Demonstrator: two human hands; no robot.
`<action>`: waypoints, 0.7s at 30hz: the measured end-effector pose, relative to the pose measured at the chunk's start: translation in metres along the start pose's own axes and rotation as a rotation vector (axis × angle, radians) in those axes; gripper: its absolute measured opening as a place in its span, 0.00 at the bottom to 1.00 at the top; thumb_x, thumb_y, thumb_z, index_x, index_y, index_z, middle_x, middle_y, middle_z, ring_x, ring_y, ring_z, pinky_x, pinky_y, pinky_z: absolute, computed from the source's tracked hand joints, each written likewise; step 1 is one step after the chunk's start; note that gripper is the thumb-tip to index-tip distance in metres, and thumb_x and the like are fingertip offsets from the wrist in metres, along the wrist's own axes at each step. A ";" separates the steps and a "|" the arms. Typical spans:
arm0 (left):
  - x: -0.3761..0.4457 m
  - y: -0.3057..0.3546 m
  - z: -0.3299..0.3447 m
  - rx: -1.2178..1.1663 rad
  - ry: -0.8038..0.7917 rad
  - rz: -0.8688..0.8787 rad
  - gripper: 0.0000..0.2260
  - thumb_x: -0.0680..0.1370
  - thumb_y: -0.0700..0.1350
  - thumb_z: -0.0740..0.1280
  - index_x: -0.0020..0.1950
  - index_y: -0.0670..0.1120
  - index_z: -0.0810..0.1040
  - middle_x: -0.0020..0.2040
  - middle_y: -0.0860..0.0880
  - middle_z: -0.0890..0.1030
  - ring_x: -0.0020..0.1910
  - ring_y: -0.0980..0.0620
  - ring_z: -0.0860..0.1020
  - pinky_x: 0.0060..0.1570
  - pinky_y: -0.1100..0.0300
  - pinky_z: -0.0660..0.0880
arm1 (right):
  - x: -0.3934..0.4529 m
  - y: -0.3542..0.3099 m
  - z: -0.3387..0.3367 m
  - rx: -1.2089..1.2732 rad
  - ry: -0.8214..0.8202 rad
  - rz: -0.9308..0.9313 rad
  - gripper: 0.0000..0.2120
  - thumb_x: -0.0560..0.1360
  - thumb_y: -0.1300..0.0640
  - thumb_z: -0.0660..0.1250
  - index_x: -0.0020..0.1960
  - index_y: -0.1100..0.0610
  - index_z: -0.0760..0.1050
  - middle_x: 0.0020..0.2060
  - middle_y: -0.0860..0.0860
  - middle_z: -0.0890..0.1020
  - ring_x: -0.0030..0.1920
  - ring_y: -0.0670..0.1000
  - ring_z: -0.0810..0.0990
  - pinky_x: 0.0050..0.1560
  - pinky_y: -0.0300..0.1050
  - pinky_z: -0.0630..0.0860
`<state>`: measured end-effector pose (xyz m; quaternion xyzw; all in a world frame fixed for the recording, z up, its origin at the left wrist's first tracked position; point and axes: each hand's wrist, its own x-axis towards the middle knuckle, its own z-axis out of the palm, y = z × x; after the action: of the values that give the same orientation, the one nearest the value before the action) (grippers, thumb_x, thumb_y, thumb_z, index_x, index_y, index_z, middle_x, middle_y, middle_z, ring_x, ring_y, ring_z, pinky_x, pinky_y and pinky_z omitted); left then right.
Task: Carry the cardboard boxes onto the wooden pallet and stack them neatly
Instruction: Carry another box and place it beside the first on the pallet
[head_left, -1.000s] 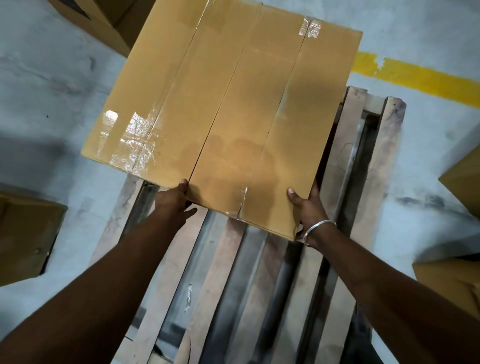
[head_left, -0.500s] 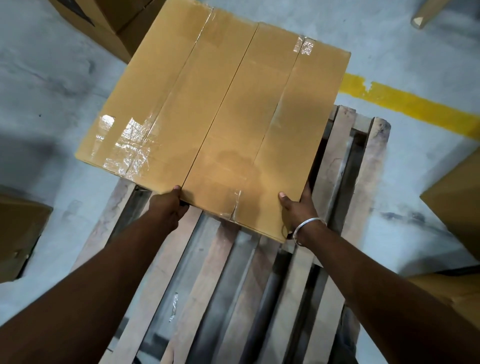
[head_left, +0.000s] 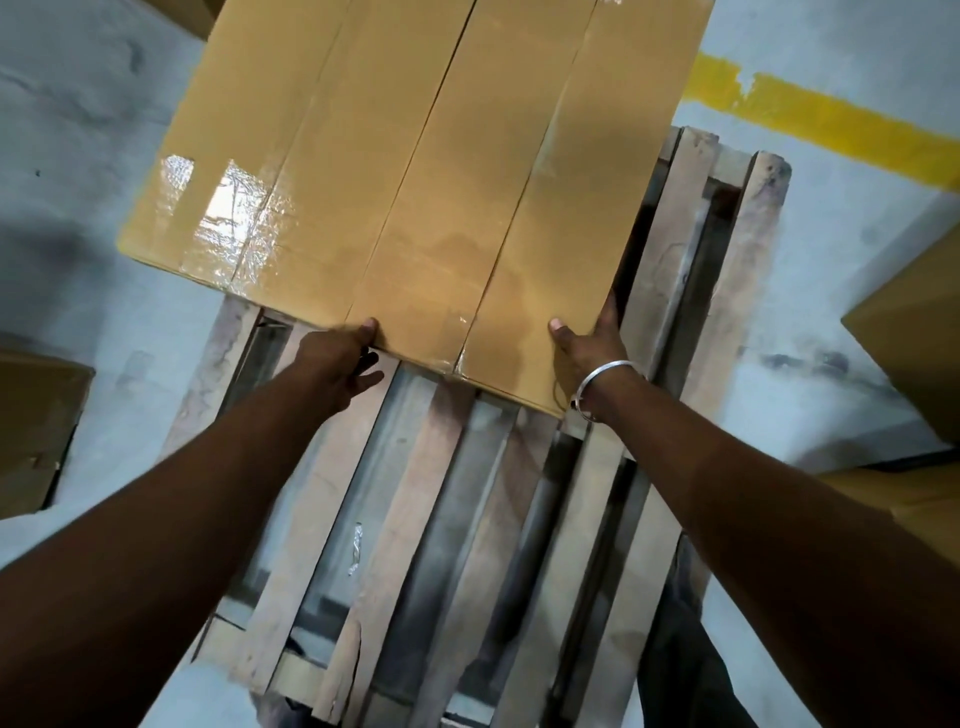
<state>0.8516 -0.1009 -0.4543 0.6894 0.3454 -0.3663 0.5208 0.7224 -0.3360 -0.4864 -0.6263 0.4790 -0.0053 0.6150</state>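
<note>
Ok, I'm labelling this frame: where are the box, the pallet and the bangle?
box (head_left: 415, 156), head view, middle of its taped top face.
pallet (head_left: 415, 493), head view, a bare slat near the middle.
bangle (head_left: 605, 371), head view, the band's top on the right wrist.

a large cardboard box (head_left: 415, 171) covers the far half of the wooden pallet (head_left: 415, 545), with both hands on its near edge. the pallet's near slats lie bare, with open gaps between them. other boxes sit on the floor (head_left: 78, 130): one at left (head_left: 36, 431), two at right (head_left: 914, 338), all well apart from the pallet, leaving floor free on both sides.
</note>
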 end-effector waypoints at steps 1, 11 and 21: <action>-0.003 -0.001 0.000 0.025 -0.014 -0.009 0.05 0.79 0.45 0.68 0.51 0.45 0.75 0.61 0.44 0.76 0.59 0.45 0.76 0.46 0.48 0.77 | -0.001 -0.001 0.001 -0.007 0.006 0.012 0.36 0.75 0.63 0.70 0.77 0.55 0.56 0.69 0.56 0.72 0.66 0.56 0.73 0.71 0.55 0.68; -0.050 -0.040 0.019 0.188 -0.085 0.073 0.07 0.81 0.46 0.64 0.57 0.50 0.78 0.59 0.50 0.80 0.57 0.52 0.79 0.47 0.54 0.74 | -0.033 0.022 -0.008 -0.023 -0.032 0.063 0.26 0.76 0.65 0.68 0.72 0.56 0.67 0.58 0.54 0.79 0.53 0.53 0.78 0.59 0.47 0.75; -0.196 -0.106 0.042 0.479 -0.177 0.097 0.17 0.78 0.45 0.67 0.68 0.47 0.74 0.52 0.47 0.81 0.47 0.53 0.78 0.43 0.56 0.74 | -0.161 0.051 -0.143 0.003 -0.004 0.460 0.29 0.73 0.57 0.70 0.72 0.51 0.66 0.51 0.58 0.81 0.44 0.55 0.76 0.37 0.41 0.71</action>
<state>0.6575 -0.1374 -0.3418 0.7741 0.1683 -0.4712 0.3879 0.5202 -0.3371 -0.3973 -0.4998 0.6077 0.1356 0.6021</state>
